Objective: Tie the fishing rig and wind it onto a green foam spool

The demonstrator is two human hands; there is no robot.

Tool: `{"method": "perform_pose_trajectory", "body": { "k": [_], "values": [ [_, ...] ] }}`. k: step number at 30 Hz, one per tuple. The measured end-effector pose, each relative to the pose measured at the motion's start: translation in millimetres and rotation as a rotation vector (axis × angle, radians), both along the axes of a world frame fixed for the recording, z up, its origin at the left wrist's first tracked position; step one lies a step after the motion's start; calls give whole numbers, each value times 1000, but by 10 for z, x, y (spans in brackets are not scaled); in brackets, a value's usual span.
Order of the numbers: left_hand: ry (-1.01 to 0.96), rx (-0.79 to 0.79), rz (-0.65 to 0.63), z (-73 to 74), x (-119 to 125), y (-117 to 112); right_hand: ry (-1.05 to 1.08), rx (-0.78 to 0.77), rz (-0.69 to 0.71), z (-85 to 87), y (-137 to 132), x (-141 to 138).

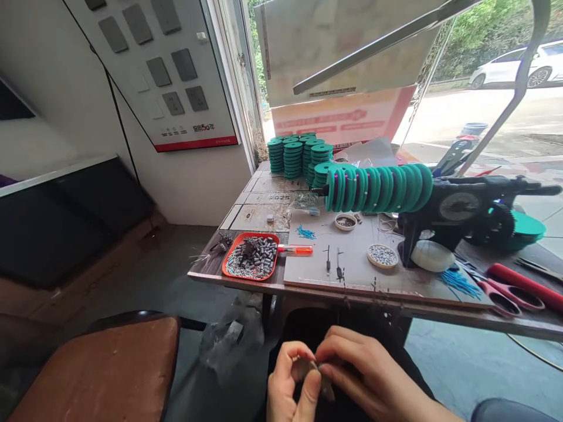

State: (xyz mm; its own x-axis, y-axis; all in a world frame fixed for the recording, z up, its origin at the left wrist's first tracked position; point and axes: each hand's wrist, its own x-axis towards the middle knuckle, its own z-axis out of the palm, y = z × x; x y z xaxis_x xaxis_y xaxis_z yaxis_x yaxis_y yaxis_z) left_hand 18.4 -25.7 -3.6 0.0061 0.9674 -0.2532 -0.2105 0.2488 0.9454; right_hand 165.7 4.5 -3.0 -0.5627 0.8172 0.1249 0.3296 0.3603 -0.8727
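Note:
Low over my lap, in front of the table edge, my left hand (288,387) and my right hand (363,366) meet with fingertips pinched together. Between them is something small that I cannot make out; fingers cover most of it. On the board (303,272) above my hands lie two small dark weights on short lines, such as the weight (340,272). A red tray (275,261) to the left holds many grey cylindrical weights (264,252). Two round dishes hold small beads: a pale-bead dish (382,256) and a dark-bead dish (345,222).
A black winding device (460,208) carries a row of green discs (378,187). Stacked green spools (292,159) stand behind. Red-handled scissors (512,296), a red tube (525,286), an orange pen-like tool (297,250) and blue strips (460,283) lie on the table. A brown stool (101,369) stands left.

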Motion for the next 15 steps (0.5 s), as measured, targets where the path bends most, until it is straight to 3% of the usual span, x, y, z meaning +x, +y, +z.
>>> {"method": "perform_pose_trajectory", "body": {
  "k": [8, 15],
  "values": [
    [19, 3, -23, 13, -18, 32, 19, -100, -41, -16, 5, 21],
    [147, -37, -61, 20, -54, 34, -32, 68, -29, -67, 20, 26]
  ]
}}
